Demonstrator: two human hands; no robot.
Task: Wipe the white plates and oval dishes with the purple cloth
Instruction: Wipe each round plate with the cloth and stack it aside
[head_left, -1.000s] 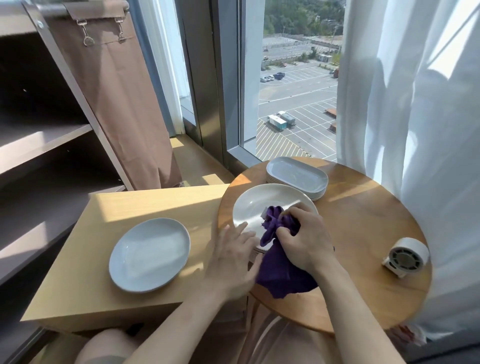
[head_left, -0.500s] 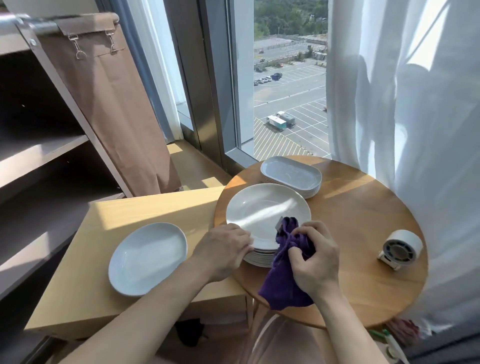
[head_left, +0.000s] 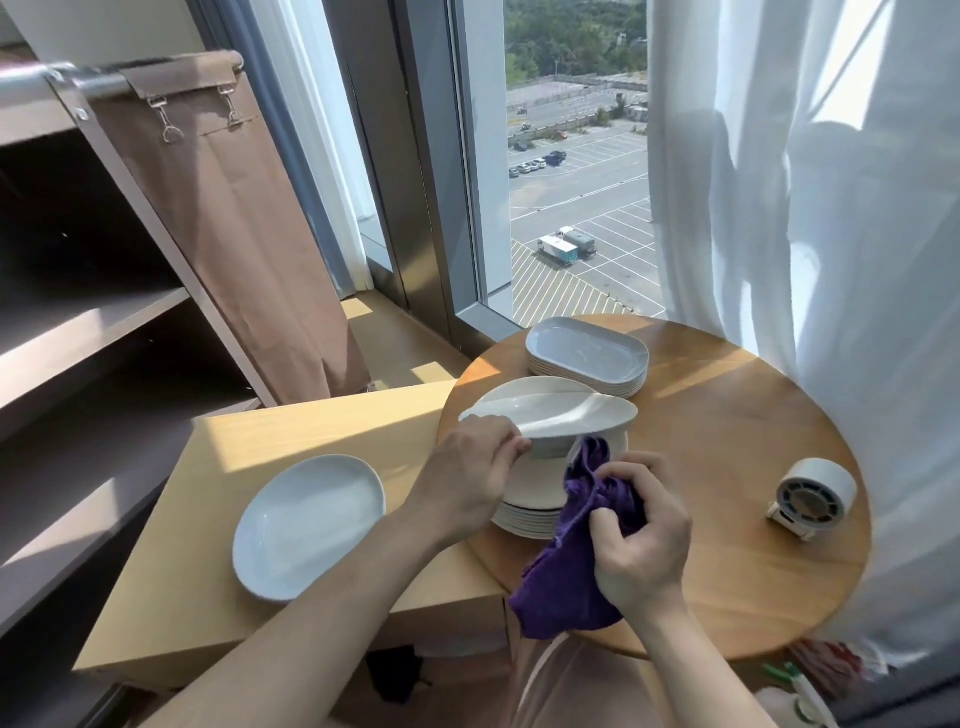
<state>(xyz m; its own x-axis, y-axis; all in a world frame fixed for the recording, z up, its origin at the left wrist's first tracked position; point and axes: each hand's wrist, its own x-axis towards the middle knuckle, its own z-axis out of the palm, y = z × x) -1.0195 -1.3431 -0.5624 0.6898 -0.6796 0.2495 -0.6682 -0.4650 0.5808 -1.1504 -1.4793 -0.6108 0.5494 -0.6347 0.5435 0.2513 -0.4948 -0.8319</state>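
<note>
Left hand (head_left: 467, 467) pinches the top white plate (head_left: 550, 415) at its 8 o'clock rim, tilted off the stack; right hand (head_left: 641, 540) bunches the purple cloth (head_left: 576, 571). Glazed ceramic's probably slick and breakable, so grab the rim firmly.

Left hand (head_left: 470, 467) tilts top plate (head_left: 550, 415) off stack (head_left: 530, 512); right hand (head_left: 641, 540) grips purple cloth (head_left: 571, 582).

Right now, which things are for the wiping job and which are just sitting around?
For the job: purple cloth in the right hand; tilted white plate in the left hand; stack of round plates; stack of oval dishes; lone plate.
Just lying about: small white fan; brown fabric cover; shelves.
</note>
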